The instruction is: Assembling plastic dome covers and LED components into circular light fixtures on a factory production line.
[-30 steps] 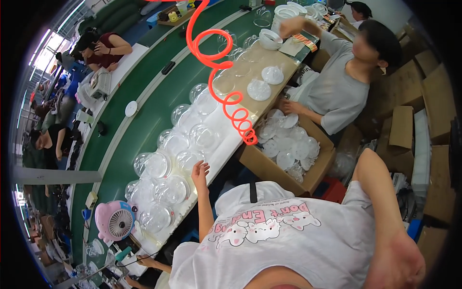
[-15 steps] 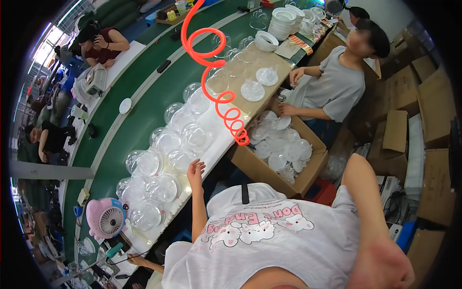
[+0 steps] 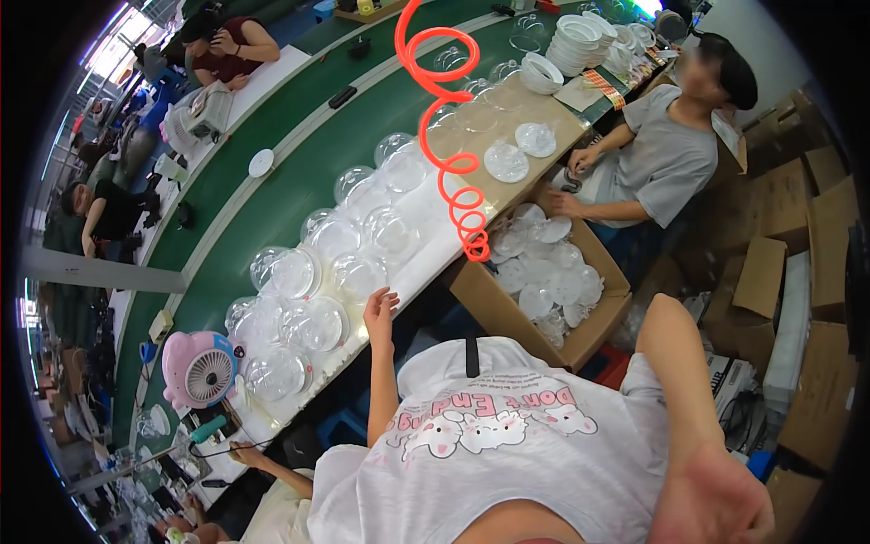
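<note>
My left hand (image 3: 381,313) hovers at the near edge of the white-covered tabletop (image 3: 426,218). Its fingers are apart and it holds nothing. Beside it lies a group of clear plastic domes (image 3: 390,231), several with round, pale pieces in or under them. The closest clear dome (image 3: 358,276) is just left of my fingertips, not touched. My right hand (image 3: 716,503) is raised close to the camera at the lower right, its palm partly showing. Its fingers are mostly cut off by the picture's edge, so their pose is hidden.
A red coiled hose (image 3: 467,208) hangs over the table. An open cardboard box (image 3: 594,317) of translucent pieces stands right of the table. A pink fan (image 3: 199,370) is at left. A co-worker (image 3: 666,150) sits beyond the box, near white bowls (image 3: 575,45). A green belt (image 3: 299,190) runs behind.
The whole view has shifted, so the table and box appear farther right. My left hand stays by the table edge, fingers apart. More of my right palm shows now.
</note>
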### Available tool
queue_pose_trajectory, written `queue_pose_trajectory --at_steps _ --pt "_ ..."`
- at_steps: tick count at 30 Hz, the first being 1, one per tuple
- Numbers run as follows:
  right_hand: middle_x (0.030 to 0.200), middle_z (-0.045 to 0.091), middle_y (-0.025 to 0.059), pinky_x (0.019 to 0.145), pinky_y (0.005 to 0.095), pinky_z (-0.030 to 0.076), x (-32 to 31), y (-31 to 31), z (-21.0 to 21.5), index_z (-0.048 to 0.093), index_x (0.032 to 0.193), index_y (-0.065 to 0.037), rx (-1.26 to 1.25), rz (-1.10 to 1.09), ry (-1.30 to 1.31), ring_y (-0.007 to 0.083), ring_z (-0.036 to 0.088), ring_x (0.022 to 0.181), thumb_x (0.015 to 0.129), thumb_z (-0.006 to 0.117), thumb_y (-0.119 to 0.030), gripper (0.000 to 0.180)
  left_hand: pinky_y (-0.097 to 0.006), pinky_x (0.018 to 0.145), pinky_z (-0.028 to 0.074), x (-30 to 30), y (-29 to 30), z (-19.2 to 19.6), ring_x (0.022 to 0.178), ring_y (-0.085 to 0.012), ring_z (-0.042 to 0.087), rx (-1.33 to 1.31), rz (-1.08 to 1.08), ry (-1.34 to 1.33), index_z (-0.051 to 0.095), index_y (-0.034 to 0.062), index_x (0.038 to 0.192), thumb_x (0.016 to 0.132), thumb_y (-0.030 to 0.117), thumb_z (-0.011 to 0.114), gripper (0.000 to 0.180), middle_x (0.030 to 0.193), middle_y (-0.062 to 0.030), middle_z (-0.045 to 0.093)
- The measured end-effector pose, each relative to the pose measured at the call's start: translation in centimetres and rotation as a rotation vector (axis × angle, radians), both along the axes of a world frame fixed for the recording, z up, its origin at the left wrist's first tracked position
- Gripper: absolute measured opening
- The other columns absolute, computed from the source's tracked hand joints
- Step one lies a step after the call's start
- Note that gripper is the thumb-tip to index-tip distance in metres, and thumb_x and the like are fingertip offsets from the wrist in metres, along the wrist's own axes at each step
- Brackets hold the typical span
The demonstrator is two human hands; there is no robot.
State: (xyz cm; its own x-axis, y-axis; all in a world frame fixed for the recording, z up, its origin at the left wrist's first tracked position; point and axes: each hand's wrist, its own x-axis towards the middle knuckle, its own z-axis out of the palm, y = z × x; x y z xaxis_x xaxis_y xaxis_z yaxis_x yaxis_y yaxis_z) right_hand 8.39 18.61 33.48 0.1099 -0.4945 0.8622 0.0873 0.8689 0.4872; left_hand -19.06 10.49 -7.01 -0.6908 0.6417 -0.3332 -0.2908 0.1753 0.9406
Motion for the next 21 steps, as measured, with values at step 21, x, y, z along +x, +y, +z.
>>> queue_pose_trajectory --at_steps 21 --pt "0.1 0.055 0.0162 0.08 0.0373 0.043 -18.9 -12.5 -13.9 0.051 0.105 -0.001 -1.087 1.504 -2.065 0.0291 0.055 0.092 0.088 0.041 -0.023 0.029 -0.027 0.072 0.047 -10.9 -2.2 15.6 0.084 -0.0164 0.061 -0.161 -0.529 0.688 0.058 0.001 0.101 0.086 0.008 0.049 0.018 0.089 -0.0094 0.063"
